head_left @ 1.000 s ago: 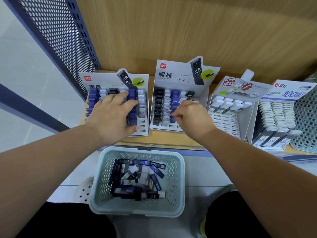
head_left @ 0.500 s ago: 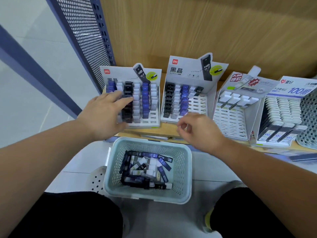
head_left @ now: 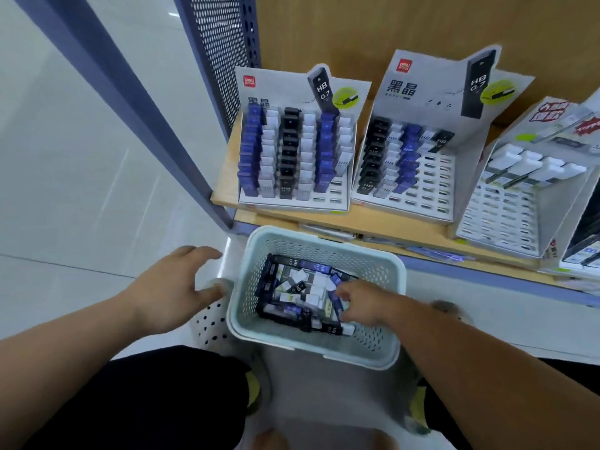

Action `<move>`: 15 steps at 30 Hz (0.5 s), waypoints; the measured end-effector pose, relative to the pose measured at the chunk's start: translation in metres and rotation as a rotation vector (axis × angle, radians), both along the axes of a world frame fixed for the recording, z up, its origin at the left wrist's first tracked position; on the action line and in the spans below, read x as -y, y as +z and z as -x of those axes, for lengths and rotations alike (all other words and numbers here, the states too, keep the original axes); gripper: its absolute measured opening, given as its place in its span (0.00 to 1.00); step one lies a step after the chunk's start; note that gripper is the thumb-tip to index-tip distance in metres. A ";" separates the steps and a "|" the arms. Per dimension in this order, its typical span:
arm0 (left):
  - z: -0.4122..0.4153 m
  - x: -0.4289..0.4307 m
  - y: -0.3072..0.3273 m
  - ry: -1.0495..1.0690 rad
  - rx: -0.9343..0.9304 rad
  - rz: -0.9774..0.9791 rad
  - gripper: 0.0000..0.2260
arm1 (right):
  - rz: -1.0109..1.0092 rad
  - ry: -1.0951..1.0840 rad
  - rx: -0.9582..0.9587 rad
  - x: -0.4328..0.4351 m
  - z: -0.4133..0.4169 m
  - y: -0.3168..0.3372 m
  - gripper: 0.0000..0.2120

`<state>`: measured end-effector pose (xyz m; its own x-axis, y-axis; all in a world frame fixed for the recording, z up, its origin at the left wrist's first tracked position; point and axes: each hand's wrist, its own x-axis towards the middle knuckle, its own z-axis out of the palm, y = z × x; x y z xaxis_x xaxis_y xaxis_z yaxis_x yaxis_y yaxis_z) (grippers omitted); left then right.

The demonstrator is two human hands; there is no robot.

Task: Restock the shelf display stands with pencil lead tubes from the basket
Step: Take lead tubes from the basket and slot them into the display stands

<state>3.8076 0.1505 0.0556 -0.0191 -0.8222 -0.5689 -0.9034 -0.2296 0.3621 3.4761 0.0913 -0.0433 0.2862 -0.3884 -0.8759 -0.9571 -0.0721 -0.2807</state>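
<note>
Many lead tubes (head_left: 298, 287) lie under right hand (head_left: 360, 303), in basket (head_left: 311, 349).

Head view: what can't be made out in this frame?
- Right hand: head view, fingertips buried among lead tubes in the basket; grip undecidable.
- Far-right display stand: head view, cut off by right edge.
- Left hand: head view, thumb motion-blurred beside basket.

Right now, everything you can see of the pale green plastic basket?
Pale green perforated plastic basket, rectangular with rounded corners and a thick rim, upright, below the front edge of the wooden shelf. Inside lies a jumble of black, blue and white pencil lead tubes. The right hand reaches in among them; grip unclear. The left hand is spread beside its left rim; contact unclear.
</note>
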 end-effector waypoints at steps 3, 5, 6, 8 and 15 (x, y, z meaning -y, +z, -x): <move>0.007 -0.002 -0.007 0.018 -0.086 -0.190 0.24 | -0.066 -0.049 -0.029 -0.007 -0.008 -0.029 0.18; 0.010 0.001 -0.007 0.015 -0.125 -0.267 0.21 | -0.104 -0.104 -0.030 -0.013 -0.015 -0.040 0.18; 0.011 0.004 -0.007 0.023 -0.135 -0.284 0.21 | -0.120 -0.135 -0.029 -0.017 -0.017 -0.046 0.17; 0.012 0.008 -0.008 0.058 -0.131 -0.289 0.21 | -0.146 -0.242 -0.010 -0.024 -0.018 -0.059 0.19; 0.012 0.003 -0.024 0.154 -0.166 -0.481 0.19 | -0.209 -0.327 0.019 -0.021 -0.030 -0.063 0.24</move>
